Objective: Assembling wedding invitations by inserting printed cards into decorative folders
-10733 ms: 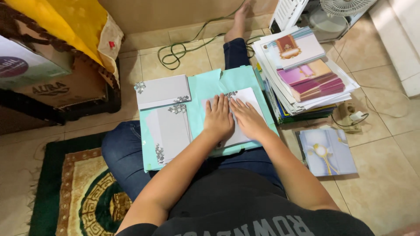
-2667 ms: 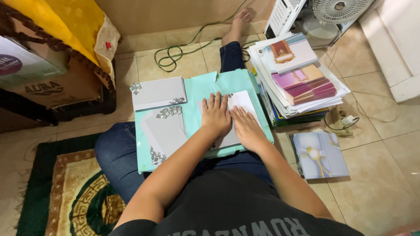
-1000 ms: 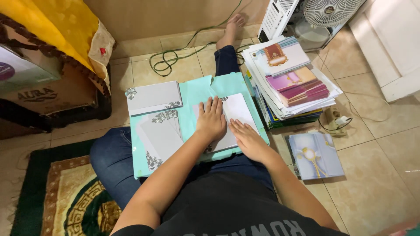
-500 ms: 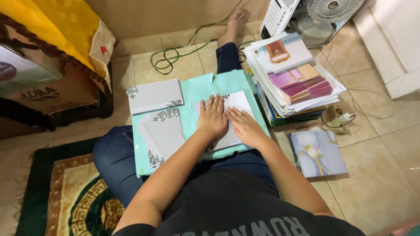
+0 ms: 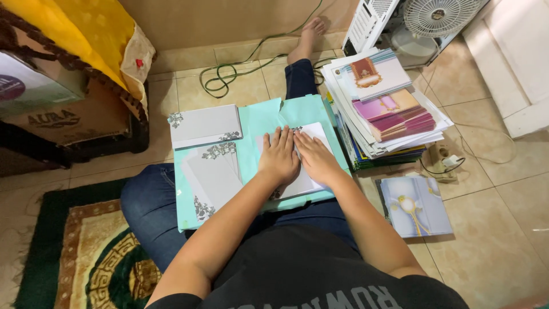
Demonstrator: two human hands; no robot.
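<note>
The white card lies on a teal board across the lap, both hands flat on it, fingers together: left hand, right hand. Pressing evenly outward would probably crease it cleanly, though any fold is hidden. Grey envelopes lie left; a brown box stands far left.

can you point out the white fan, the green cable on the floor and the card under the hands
white fan (image 5: 443, 16), head view, centre of its round grille
green cable (image 5: 220, 80), head view, its coiled loops
card (image 5: 313, 133), head view, bare top corner past the fingertips
</note>
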